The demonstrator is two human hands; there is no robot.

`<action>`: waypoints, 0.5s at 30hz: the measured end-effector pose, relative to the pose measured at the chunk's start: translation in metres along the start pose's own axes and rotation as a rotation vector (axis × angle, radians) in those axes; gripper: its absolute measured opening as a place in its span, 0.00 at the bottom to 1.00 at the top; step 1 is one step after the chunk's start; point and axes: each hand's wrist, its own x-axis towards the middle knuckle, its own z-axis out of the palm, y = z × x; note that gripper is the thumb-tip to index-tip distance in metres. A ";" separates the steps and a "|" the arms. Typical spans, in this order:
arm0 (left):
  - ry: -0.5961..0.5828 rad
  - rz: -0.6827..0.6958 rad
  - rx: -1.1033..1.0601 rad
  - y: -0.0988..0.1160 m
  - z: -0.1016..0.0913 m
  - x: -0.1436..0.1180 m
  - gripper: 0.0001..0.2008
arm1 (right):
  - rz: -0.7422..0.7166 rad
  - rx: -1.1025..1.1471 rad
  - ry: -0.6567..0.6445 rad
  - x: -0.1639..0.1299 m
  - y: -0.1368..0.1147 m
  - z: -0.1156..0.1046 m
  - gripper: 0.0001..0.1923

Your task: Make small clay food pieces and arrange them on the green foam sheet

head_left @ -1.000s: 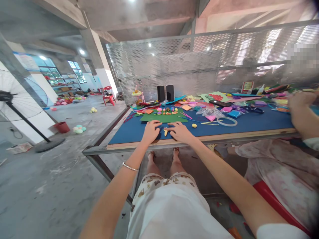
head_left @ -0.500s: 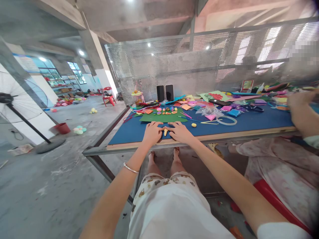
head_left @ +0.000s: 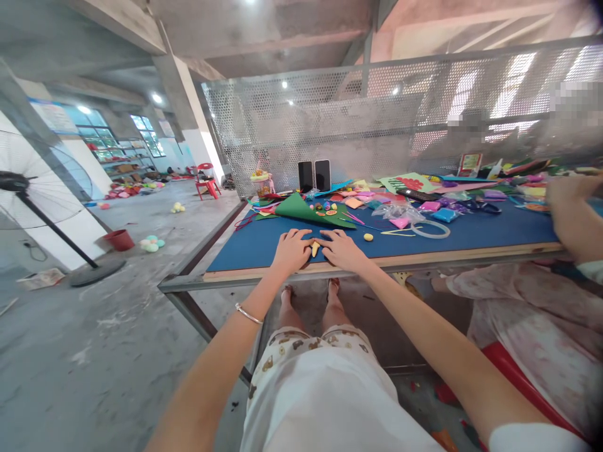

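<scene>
1. Both hands lie flat, palms down, at the near edge of the blue felt-covered surface (head_left: 471,231) in the middle of the frame; the left hand (head_left: 291,250) and right hand (head_left: 343,249) have fingers spread and fingertips nearly meeting.
2. A small yellow-orange clay piece (head_left: 315,248) sits between the two hands, partly covered by the fingers; whether either hand pinches it cannot be told.
3. Just beyond the hands a green felt sheet (head_left: 301,208) stands with one side lifted, hiding part of the small coloured pieces behind it.
4. Centre right, the craft clutter is too small to identify; another person's hand (head_left: 568,191) is cut off at the right edge.
5. A perforated metal screen (head_left: 377,119) backs the surface; a standing fan (head_left: 28,188) occupies the left of the concrete hall.
</scene>
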 end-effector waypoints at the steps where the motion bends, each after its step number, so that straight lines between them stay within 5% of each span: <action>1: 0.002 -0.003 -0.001 0.001 -0.001 0.000 0.19 | 0.011 0.009 0.011 0.001 0.001 0.001 0.25; 15: -0.006 -0.076 -0.064 -0.001 0.000 0.002 0.23 | 0.043 0.222 0.054 0.018 0.015 0.000 0.25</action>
